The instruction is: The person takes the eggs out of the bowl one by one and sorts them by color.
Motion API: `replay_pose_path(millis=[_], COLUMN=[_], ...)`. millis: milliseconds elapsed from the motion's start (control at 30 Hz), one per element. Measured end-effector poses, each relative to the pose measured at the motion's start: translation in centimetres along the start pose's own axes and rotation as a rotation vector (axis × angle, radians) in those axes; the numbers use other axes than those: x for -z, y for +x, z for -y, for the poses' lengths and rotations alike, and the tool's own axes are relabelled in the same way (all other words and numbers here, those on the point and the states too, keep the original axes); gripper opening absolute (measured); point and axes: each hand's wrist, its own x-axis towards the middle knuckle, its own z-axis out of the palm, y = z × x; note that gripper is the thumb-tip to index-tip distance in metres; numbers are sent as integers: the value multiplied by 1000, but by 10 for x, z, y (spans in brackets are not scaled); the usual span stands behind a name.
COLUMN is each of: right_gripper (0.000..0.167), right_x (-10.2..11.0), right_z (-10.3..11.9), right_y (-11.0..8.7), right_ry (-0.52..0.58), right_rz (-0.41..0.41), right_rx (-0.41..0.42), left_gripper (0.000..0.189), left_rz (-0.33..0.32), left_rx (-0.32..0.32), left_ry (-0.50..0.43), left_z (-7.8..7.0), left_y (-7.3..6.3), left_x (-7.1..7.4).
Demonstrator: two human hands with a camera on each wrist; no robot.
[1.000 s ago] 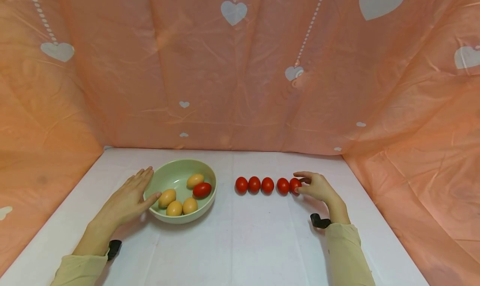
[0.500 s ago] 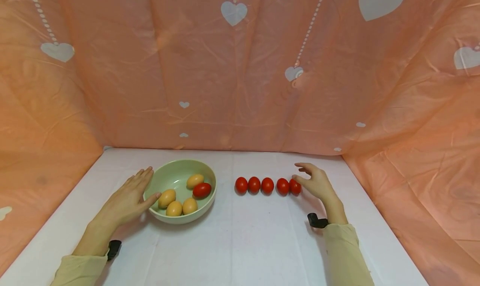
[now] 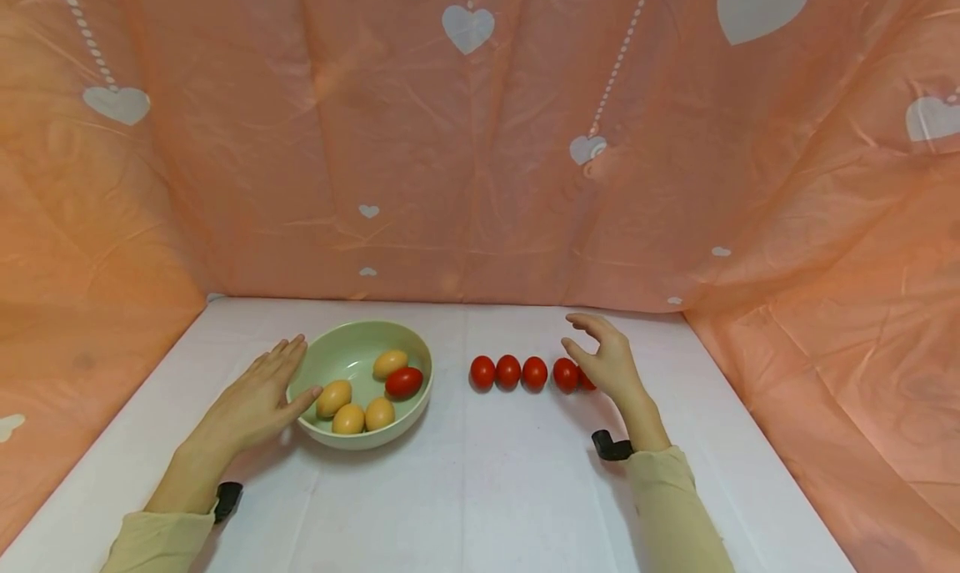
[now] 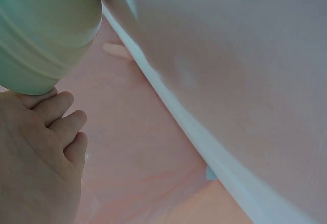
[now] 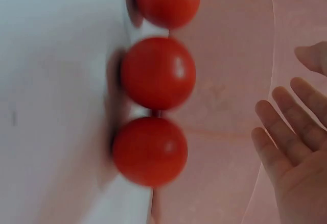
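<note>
My left hand lies along the left side of a pale green bowl, fingers straight and thumb over the rim. In the left wrist view its fingertips are right at the bowl's outer wall. The bowl holds several yellow egg-shaped things and one red one. To its right, several glossy red egg-shaped things stand in a row. My right hand is raised over the row's right end, fingers spread and holding nothing; it partly hides the rightmost red thing.
A white cloth covers the table. Orange sheeting with pale hearts rises behind it and at both sides. Each wrist wears a small black camera, one by the left sleeve and one by the right sleeve.
My right hand has let go of the rightmost red egg-shaped thing, lifted, and moved left over the row. That thing stays in place. The left hand and the bowl have not moved.
</note>
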Motion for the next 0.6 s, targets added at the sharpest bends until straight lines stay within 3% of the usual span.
replay_pose_path(millis=[300, 600], right_gripper=[38, 36], right_x=[-29, -53], right_z=[15, 39], right_y=[3, 9], right_ry=[29, 84], right_rz=[24, 117], right_rx=[173, 269], left_gripper=[83, 83], left_rz=[1, -4], left_rx=[3, 0], left_ry=[4, 5], left_z=[-1, -1], left_y=[1, 0], left_x=[0, 0])
